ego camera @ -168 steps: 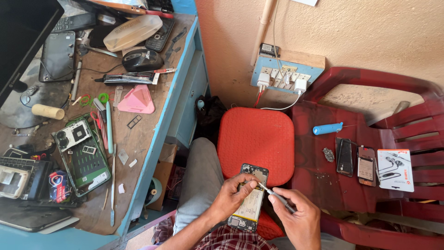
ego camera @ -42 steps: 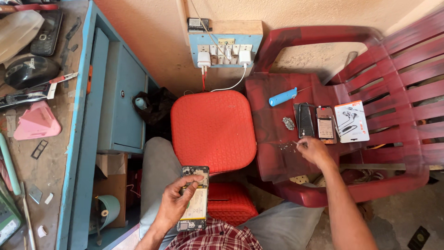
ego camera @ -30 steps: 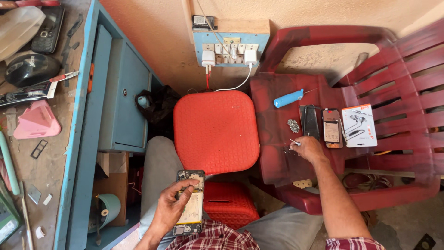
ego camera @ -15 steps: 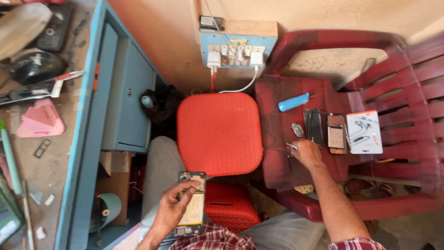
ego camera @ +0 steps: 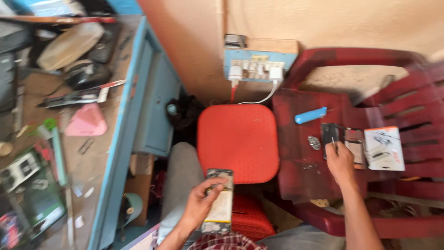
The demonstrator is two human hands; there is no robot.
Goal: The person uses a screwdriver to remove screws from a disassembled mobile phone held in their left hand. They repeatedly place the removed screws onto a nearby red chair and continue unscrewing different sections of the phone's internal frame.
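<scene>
My left hand [ego camera: 202,200] grips an opened phone [ego camera: 219,200] with its back off, held above my lap in front of the red stool [ego camera: 238,141]. My right hand [ego camera: 340,162] reaches out over the seat of the dark red plastic chair [ego camera: 303,153], fingers pinched on thin tweezers [ego camera: 334,144] whose tip points at small phone parts [ego camera: 344,136] lying there. Close to that hand lie a blue-handled screwdriver [ego camera: 311,115], a small pile of screws [ego camera: 314,142] and a white packet [ego camera: 384,148].
A cluttered workbench [ego camera: 60,134] with a blue edge fills the left side, holding a pink pick [ego camera: 85,122], tools and circuit boards. A blue socket board [ego camera: 256,65] with chargers hangs on the wall behind the stool.
The view has swung left, bringing more of the workbench into sight. My right hand stays over the chair seat by the parts; my left hand keeps holding the phone.
</scene>
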